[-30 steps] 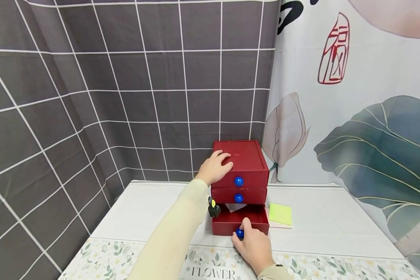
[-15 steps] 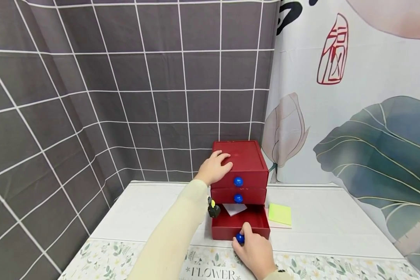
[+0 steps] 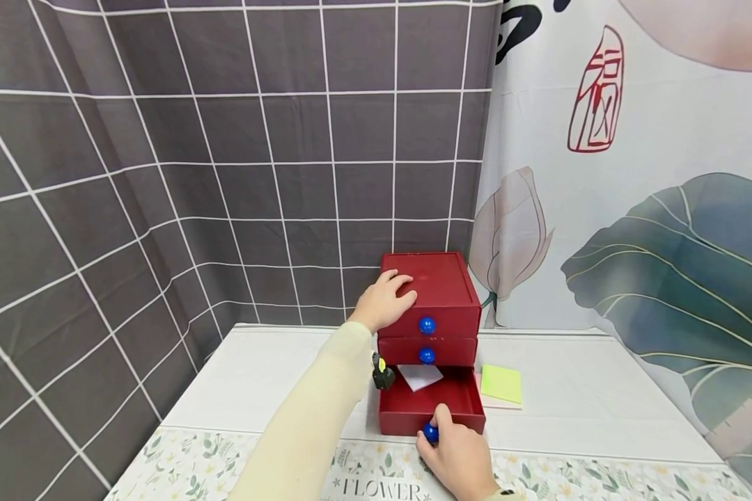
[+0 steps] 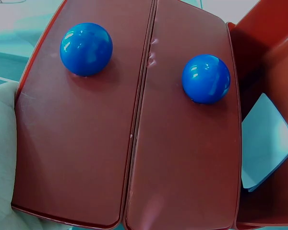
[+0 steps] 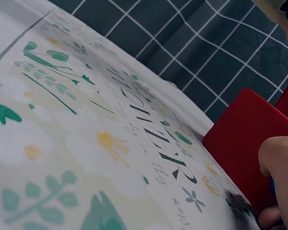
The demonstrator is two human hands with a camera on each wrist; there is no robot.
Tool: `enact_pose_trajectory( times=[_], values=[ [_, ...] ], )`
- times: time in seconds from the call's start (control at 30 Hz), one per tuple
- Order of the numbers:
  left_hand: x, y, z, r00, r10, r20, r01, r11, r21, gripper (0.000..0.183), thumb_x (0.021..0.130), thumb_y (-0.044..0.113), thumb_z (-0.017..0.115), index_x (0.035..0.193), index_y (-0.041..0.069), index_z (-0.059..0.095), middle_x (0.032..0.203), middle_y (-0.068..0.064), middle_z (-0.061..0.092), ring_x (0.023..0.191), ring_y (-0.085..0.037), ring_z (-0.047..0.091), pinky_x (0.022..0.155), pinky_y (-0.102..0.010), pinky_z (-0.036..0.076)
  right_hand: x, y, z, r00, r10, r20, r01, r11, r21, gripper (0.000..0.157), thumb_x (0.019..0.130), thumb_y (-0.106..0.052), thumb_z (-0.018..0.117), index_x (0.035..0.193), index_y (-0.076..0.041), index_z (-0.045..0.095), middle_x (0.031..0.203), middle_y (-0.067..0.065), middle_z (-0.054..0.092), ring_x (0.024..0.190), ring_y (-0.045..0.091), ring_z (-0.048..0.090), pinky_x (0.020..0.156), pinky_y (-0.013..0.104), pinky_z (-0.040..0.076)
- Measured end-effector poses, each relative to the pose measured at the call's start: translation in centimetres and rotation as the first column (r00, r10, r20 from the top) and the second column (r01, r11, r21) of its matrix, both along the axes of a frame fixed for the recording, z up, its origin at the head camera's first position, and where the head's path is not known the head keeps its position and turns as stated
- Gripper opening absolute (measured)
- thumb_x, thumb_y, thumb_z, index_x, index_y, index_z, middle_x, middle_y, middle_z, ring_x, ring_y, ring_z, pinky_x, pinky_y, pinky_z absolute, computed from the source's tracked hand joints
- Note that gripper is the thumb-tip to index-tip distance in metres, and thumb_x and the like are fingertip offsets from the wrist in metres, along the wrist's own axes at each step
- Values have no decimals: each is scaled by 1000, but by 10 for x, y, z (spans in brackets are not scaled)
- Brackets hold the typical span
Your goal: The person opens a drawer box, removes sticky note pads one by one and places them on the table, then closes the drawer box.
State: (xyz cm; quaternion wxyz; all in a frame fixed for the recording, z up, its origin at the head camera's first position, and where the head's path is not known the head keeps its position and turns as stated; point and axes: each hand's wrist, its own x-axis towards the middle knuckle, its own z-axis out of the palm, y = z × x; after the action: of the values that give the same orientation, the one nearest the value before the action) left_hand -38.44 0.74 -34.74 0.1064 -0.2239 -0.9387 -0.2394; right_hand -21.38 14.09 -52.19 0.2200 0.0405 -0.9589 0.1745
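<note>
A dark red drawer cabinet [image 3: 426, 282] stands on the table, with a round blue knob on each drawer front. Its bottom drawer [image 3: 401, 423] is pulled out, while the two drawers above sit closed. On top of the cabinet at its left edge rests my left hand [image 3: 384, 300], fingers spread. My right hand [image 3: 459, 452] pinches the bottom drawer's blue knob [image 3: 430, 433] between thumb and fingers. Inside that drawer lies a white square paper pad [image 3: 420, 376], also seen in the left wrist view as a pale pad [image 4: 267, 141].
To the right of the cabinet lies a yellow-green sticky note pad [image 3: 501, 383] on a pale pink sheet [image 3: 503, 403]. A flower-printed cloth [image 3: 207, 456] covers the table's front. Behind stands a dark grid-patterned curtain [image 3: 288, 174].
The bottom drawer has slid further out toward me with my right hand on its knob. More of the white pad inside shows. The left hand has stayed in place.
</note>
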Motion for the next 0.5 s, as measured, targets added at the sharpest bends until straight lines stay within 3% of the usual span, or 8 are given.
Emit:
enact_pose_trajectory(
  times=[0.5],
  values=[
    [-1,1,-1,1000,1,-3,-1,1000,5,49,87,49,43,131,28,51,143,-2,34,116,-30,47,95,-47,38,4,1,-3,1000,7,-14,-7,1000,17,33,75,-39,67,80,-20,41,45,-14,33,38,6,33,38,23,27]
  ],
)
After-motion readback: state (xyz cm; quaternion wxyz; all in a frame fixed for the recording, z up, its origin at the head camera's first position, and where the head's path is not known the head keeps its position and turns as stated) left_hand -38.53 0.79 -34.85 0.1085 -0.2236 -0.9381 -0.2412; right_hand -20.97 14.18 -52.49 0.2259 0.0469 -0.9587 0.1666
